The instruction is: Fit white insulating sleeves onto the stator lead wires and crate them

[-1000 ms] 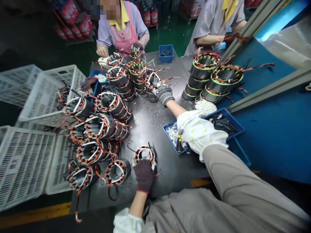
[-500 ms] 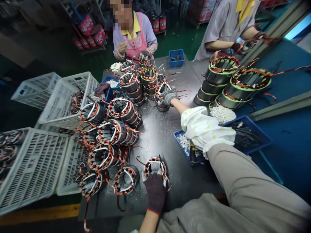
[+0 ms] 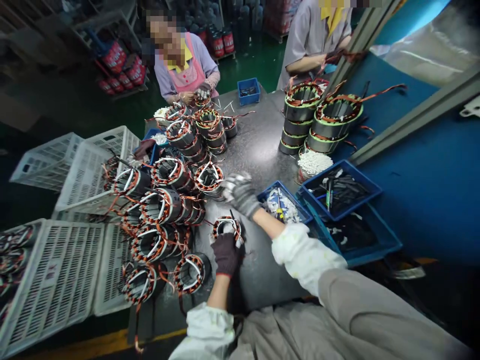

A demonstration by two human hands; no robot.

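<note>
Copper-wound stator (image 3: 225, 226) lies on its side on the dark metal table (image 3: 258, 145), low and just right of centre in the frame, with a thin dark tool or lead rising from its rim. The left hand (image 3: 227, 255), in a dark glove, is clamped over the stator's near edge. The right hand (image 3: 240, 195), in a grey dotted glove, is open with its fingers apart, just above the table and not touching anything. It is nearest a second stator (image 3: 209, 179), just to its left.

A dense cluster of stators (image 3: 163, 207) fills the table's left side, with orange leads sticking out and white bands showing inside the windings. More stand in short stacks (image 3: 303, 107) at upper right, beside a pile of white sleeves (image 3: 315, 162). Right of the hands are a blue tray of white pieces (image 3: 272, 187) and a blue tray of dark parts (image 3: 352, 176). White plastic crates (image 3: 48, 280) sit at left. Two co-workers (image 3: 183, 70) (image 3: 311, 45) work across the table. Many stators look wound and banded, but whether any are finished cannot be told.
</note>
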